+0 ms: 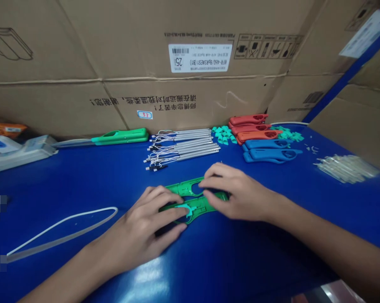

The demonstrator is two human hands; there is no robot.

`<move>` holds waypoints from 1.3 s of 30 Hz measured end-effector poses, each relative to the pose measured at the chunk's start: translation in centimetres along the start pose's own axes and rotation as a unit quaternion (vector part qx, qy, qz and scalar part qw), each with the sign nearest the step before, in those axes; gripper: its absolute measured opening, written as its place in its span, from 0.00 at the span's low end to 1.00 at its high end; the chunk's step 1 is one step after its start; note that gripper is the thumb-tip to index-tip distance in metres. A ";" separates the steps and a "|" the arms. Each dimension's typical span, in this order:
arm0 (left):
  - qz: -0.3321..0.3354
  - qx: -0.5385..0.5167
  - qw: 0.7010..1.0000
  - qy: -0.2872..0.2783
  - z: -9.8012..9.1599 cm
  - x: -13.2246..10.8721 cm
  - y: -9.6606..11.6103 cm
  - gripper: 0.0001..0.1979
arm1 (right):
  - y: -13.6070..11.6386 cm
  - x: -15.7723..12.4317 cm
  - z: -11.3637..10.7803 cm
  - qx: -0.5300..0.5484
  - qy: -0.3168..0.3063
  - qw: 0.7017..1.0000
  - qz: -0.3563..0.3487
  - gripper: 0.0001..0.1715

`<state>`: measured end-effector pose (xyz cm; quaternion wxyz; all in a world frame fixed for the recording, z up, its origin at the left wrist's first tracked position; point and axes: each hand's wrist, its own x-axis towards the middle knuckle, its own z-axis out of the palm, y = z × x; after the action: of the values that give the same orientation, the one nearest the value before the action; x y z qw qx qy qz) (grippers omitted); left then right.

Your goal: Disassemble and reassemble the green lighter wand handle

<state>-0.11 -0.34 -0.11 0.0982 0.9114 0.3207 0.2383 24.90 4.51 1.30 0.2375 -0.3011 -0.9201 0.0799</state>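
Two green lighter casing halves (204,207) lie side by side on the blue table, inner faces up. A small teal trigger piece (190,210) sits in the nearer half. My left hand (153,219) closes over the left ends of the halves, its index fingertip on the trigger piece and its thumb along the near edge. At the right end, my right hand (235,189) bends over the casings with thumb and fingertips drawn together. What lies between those fingertips is hidden. Part of the farther half (185,187) shows between the hands.
Metal lighter tubes with wires (196,147) lie behind the hands. Teal pieces (224,134), red casings (248,124) and blue casings (268,153) are at back right, near pale sticks (347,168). A green lighter (123,136), power strip (25,151) and white cord (66,219) are left. Cardboard (129,42) stands behind.
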 end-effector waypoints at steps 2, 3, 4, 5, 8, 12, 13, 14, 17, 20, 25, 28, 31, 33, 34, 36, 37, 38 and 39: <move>-0.003 -0.002 1.000 0.001 0.1 0.0 0.1 0.10 | 1.3 0.8 -0.1 -0.044 0.022 0.998 0.032 0.15; -0.005 -0.004 1.000 0.001 0.1 0.0 0.1 0.09 | 1.9 1.3 -0.2 -0.063 0.022 0.997 0.042 0.15; -0.006 -0.006 1.000 0.002 0.1 0.0 0.1 0.09 | 2.4 1.9 -0.2 -0.082 0.018 0.995 0.048 0.16; -0.006 -0.008 1.000 0.003 0.0 0.1 0.2 0.09 | 2.8 2.4 -0.2 -0.102 0.010 0.993 0.054 0.16; -0.006 -0.013 1.000 0.012 -0.1 0.2 0.2 0.09 | 3.4 3.9 0.1 -0.155 -0.026 0.986 0.055 0.15; 0.004 -0.010 1.000 0.026 -0.1 0.2 0.2 0.10 | 3.8 4.9 0.7 -0.205 -0.057 0.975 0.065 0.13; 0.007 -0.009 0.999 0.030 -0.1 0.2 0.2 0.11 | 4.0 5.0 0.8 -0.214 -0.061 0.973 0.067 0.11; 0.011 -0.009 0.999 0.035 -0.1 0.2 0.2 0.12 | 4.1 5.1 0.9 -0.222 -0.065 0.970 0.070 0.10; 0.021 -0.009 0.998 0.056 -0.3 0.2 0.3 0.13 | 4.5 5.0 1.1 -0.236 -0.070 0.967 0.071 0.16; 0.026 -0.008 0.996 0.082 -0.4 0.3 0.3 0.12 | 4.7 4.6 1.0 -0.230 -0.073 0.968 0.061 0.17; 0.032 0.001 0.992 0.124 -0.5 0.5 0.0 0.09 | 4.9 3.5 1.1 -0.190 -0.058 0.980 0.027 0.11; 0.027 0.007 0.989 0.144 -0.5 0.4 -0.4 0.07 | 4.9 2.8 1.1 -0.165 -0.034 0.986 0.016 0.14; 0.011 0.012 0.989 0.147 -0.6 0.3 -0.7 0.05 | 4.6 2.4 0.8 -0.146 -0.007 0.989 0.013 0.14; -0.001 0.012 0.989 0.144 -0.7 0.2 -0.8 0.04 | 4.2 2.2 0.4 -0.136 0.012 0.991 0.012 0.14; -0.005 0.012 0.990 0.143 -0.7 0.3 -0.9 0.03 | 4.1 2.2 0.2 -0.132 0.020 0.991 0.011 0.14; -0.014 0.010 0.990 0.143 -0.8 0.4 -0.9 0.03 | 3.7 2.1 -0.3 -0.123 0.038 0.992 0.008 0.14; -0.019 0.009 0.989 0.145 -0.8 0.4 -0.9 0.03 | 3.5 2.0 -0.5 -0.118 0.047 0.992 0.007 0.14; -0.026 0.008 0.989 0.148 -0.8 0.5 -0.9 0.04 | 3.4 2.0 -0.7 -0.112 0.056 0.992 0.005 0.15; -0.035 0.007 0.988 0.153 -0.8 0.6 -0.9 0.04 | 3.3 2.0 -0.8 -0.107 0.064 0.992 0.003 0.15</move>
<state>-0.60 0.75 0.48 0.0501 0.8532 0.3649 0.3692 25.62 8.34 1.84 0.2623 -0.3323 -0.9052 -0.0374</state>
